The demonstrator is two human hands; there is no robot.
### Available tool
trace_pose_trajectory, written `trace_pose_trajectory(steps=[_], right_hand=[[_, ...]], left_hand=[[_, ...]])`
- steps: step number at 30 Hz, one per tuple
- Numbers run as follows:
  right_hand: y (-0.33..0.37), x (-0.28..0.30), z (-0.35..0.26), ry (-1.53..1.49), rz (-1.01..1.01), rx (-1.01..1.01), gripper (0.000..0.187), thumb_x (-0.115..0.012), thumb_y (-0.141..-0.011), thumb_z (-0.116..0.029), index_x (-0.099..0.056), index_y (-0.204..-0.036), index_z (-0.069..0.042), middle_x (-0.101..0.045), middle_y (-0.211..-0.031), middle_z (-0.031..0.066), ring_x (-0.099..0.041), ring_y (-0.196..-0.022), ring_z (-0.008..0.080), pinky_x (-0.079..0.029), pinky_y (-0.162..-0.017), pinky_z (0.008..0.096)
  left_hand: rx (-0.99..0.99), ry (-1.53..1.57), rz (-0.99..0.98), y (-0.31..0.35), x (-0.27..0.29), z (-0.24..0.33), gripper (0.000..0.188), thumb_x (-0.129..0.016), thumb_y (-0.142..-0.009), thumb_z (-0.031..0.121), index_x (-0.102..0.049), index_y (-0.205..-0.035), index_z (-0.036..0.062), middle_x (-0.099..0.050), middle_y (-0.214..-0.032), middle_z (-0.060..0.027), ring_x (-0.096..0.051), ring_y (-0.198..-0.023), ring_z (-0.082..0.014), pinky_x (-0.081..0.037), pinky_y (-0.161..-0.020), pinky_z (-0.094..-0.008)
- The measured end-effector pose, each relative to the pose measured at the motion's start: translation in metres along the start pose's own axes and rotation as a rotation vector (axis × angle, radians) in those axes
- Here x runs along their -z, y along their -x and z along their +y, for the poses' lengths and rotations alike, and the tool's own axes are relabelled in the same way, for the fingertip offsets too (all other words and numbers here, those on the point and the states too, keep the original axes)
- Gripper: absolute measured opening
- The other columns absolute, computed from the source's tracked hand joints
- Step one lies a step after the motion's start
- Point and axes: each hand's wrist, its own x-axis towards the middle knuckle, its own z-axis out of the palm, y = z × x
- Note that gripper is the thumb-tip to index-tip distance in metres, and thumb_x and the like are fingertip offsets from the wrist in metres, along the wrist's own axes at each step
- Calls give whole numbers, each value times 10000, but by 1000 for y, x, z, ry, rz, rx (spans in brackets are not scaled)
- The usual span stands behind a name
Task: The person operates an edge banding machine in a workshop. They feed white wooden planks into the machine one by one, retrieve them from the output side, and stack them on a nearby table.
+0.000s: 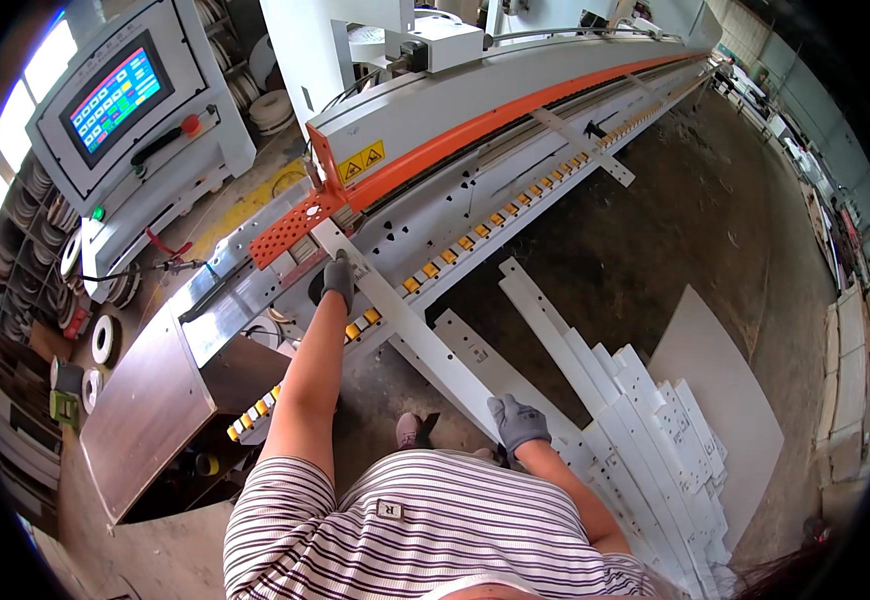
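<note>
A long, narrow white board [410, 325] slants from the machine's orange guard down toward my body. My left hand [337, 280], in a grey glove, grips the board's left edge near its far end, with the thumb side on top and some fingers hidden beneath. At the board's near end my right hand [520, 422], also gloved in grey, is closed around it. The far tip of the board rests on the machine beside the perforated orange guard [295, 228].
A row of yellow rollers [467, 243] lines the machine's front rail. Stacked white boards [630, 440] lie to my right, beside a large pale panel [730, 400]. At left stand a control panel with a lit screen [115, 98] and a brown cabinet [150, 405].
</note>
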Motion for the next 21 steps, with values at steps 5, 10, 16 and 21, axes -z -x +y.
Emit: trace_pose_trajectory(steps=[5,10,16,21], right_hand=[[2,2,-7,15,-32,-10,500,-281,-950,-518,-525,-958,-82,-652,-804,209,-627,-770,403,-474,-698,512],[-1,7,-6,34,-70,-22,496,-283,-950,-517,-525,-982,-85,-657,-806,203,-630,-768,399,-475,-702,512],[6,9,-5,8,-90,-52,478,-286,-954,-501,-529,-986,-91,-661,-795,197,-634,-764,393,-477,-708,503],[3,12,-3,39,-95,-27,465,-299,-955,-490,-536,-980,-92,-660,-785,194,-636,-754,388,-481,-691,499]], left_hand=[[-86,-261,91,-13,1,-7,531,-386,-948,500,-600,-1015,19,-659,-821,-117,-650,-644,-248,-514,-528,-360],[-112,-457,144,-8,2,-7,584,-315,-940,565,-599,-957,54,-617,-748,-63,-598,-565,-186,-483,-471,-343],[-142,-598,225,30,-18,11,582,-310,-964,494,-596,-971,-14,-658,-875,-209,-668,-749,-318,-534,-597,-417],[-259,-762,304,-9,0,-8,609,-265,-971,479,-600,-942,-29,-643,-910,-258,-644,-841,-387,-519,-732,-457]])
